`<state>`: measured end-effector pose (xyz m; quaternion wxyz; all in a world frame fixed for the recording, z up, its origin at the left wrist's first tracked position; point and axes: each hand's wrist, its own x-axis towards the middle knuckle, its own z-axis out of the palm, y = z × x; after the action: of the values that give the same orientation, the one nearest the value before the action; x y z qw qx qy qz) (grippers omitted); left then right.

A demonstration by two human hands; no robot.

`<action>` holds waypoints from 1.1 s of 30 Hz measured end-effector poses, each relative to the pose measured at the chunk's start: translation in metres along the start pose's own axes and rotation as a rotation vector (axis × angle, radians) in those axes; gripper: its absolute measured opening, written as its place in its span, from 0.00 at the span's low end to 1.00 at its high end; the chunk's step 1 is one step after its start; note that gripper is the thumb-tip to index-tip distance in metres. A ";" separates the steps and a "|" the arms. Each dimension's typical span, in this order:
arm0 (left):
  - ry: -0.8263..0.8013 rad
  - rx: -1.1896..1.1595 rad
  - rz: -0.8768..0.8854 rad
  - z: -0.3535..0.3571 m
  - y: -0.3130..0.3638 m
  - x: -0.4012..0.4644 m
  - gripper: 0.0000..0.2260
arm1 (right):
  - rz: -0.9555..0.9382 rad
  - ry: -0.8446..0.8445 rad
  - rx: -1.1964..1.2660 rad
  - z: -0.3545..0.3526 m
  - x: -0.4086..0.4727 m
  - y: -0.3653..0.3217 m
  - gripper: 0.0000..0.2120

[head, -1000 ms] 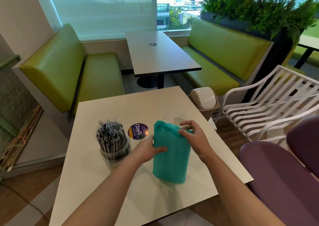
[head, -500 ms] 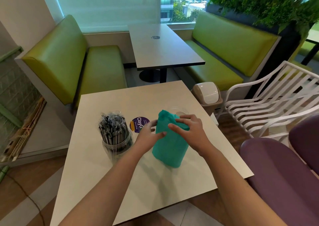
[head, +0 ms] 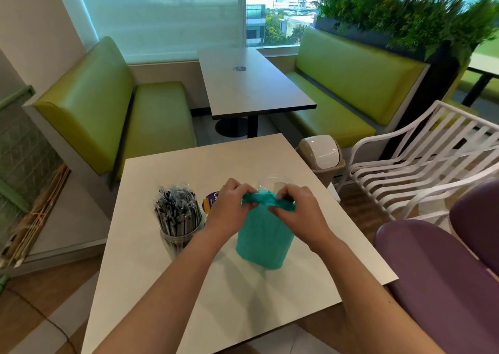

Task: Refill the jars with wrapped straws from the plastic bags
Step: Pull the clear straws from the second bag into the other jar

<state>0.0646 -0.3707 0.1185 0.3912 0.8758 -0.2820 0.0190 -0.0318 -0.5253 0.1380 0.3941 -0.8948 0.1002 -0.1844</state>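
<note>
A round purple-and-yellow sticker on the white table shows only the start of a white word, a "C" and perhaps part of another letter. The left hand hides the rest. No other writing is legible.

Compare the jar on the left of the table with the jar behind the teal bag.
The left jar is packed with wrapped straws that stand above its rim; the jar behind the teal bag looks empty. The left jar stands in full view; the teal bag and both hands hide most of the other. Both are clear and upright on the white table.
</note>
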 end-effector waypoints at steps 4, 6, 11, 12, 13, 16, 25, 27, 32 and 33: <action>0.134 -0.045 -0.050 -0.001 -0.001 -0.003 0.11 | -0.029 -0.031 -0.270 -0.007 0.001 0.007 0.08; 0.176 -0.065 -0.076 -0.003 0.001 -0.004 0.18 | -0.027 0.019 -0.328 -0.008 -0.001 0.010 0.08; 0.128 -0.093 -0.105 -0.008 -0.002 -0.014 0.15 | 0.026 0.167 -0.199 -0.002 -0.005 0.009 0.09; 0.086 -0.119 -0.100 -0.008 -0.003 -0.018 0.11 | 0.039 0.164 -0.160 -0.001 -0.006 0.010 0.09; 0.046 -0.144 -0.121 -0.008 -0.004 -0.021 0.06 | 0.039 0.153 -0.124 0.000 -0.008 0.010 0.09; 0.051 -0.219 -0.183 -0.008 0.001 -0.027 0.10 | 0.049 0.094 0.020 0.001 -0.017 0.001 0.19; 0.046 -0.181 -0.188 -0.007 0.008 -0.030 0.23 | 0.081 0.041 -0.137 0.009 -0.015 -0.009 0.13; 0.028 -0.170 -0.196 -0.007 0.007 -0.030 0.25 | 0.080 0.045 -0.144 0.009 -0.015 -0.008 0.15; -0.038 -0.130 -0.202 -0.009 0.005 -0.026 0.28 | 0.161 0.027 -0.041 0.007 -0.016 -0.006 0.22; -0.054 -0.117 -0.208 -0.010 0.005 -0.025 0.29 | 0.183 0.025 -0.020 0.006 -0.016 -0.006 0.23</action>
<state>0.0433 -0.3542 0.1223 0.4335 0.8763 -0.2010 -0.0618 -0.0434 -0.5121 0.1347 0.3990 -0.8834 0.1883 -0.1579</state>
